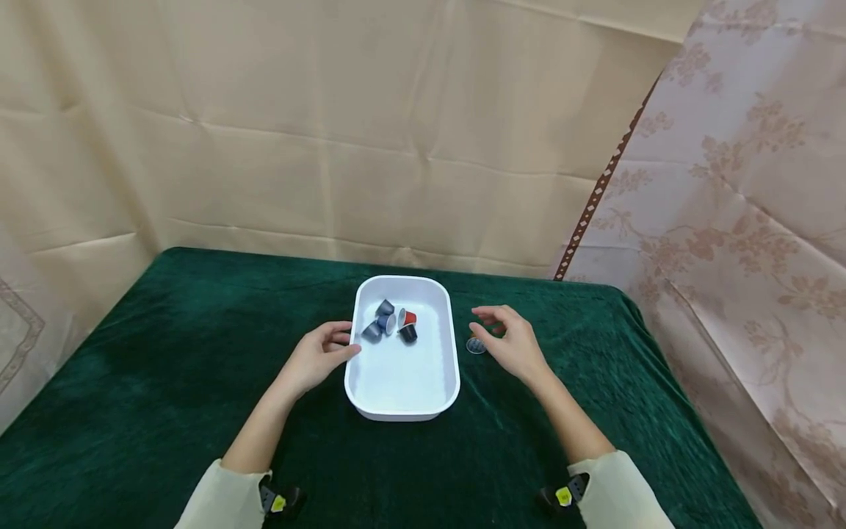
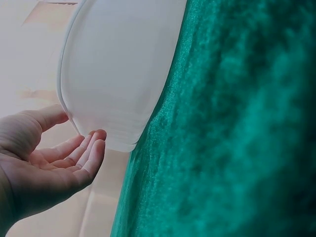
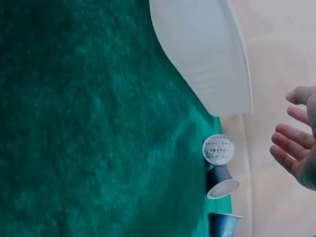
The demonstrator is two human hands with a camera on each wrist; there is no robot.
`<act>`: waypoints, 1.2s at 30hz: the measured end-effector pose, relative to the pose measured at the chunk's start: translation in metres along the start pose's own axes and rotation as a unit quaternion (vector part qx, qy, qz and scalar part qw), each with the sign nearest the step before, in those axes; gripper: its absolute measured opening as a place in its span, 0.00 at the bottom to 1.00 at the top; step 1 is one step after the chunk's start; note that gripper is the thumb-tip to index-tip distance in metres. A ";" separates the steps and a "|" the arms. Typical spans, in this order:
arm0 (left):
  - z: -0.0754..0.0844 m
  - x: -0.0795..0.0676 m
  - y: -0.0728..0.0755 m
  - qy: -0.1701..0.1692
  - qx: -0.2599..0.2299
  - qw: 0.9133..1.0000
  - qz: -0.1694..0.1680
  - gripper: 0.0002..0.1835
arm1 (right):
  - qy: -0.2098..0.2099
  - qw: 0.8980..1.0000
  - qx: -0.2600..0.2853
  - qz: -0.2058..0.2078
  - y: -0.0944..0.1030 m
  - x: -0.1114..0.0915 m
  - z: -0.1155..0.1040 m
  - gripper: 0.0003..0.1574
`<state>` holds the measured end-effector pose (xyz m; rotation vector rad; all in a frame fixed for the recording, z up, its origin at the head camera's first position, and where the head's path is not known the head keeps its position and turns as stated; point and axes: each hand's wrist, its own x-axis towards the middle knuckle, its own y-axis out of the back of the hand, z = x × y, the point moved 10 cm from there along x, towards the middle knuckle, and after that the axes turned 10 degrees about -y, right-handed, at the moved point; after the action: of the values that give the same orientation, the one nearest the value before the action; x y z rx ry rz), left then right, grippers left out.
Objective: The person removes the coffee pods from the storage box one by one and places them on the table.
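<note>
A white tray (image 1: 403,378) stands on the green cloth. In it lie several coffee capsules: blue-grey ones (image 1: 372,332), a red one (image 1: 408,317) and a black one (image 1: 408,334). At the tray's left side my left hand (image 1: 322,354) holds the rim, thumb over the edge and fingers against the outer wall (image 2: 118,74). To the right of the tray my right hand (image 1: 515,345) hovers with loosely bent fingers and nothing in them. Beneath it a foil-lidded capsule (image 1: 475,345) shows partly. The right wrist view shows that foil lid (image 3: 218,149), a dark capsule (image 3: 221,182) and a blue capsule (image 3: 223,224).
Green velvet cloth (image 1: 165,382) covers the table. Beige curtain (image 1: 370,132) hangs behind the table's far edge, and a pink floral curtain (image 1: 747,242) hangs along the right side.
</note>
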<state>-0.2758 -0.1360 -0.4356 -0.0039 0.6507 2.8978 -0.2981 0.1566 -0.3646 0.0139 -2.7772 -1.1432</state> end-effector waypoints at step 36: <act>-0.001 0.001 -0.001 0.004 0.000 1.000 0.003 0.27 | 0.025 0.998 0.016 -0.050 -0.049 0.000 -0.043 0.20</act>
<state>-0.2766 -0.1359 -0.4371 -0.0134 0.6516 2.9044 -0.2950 0.0918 -0.3691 0.1839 -2.7791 -1.1038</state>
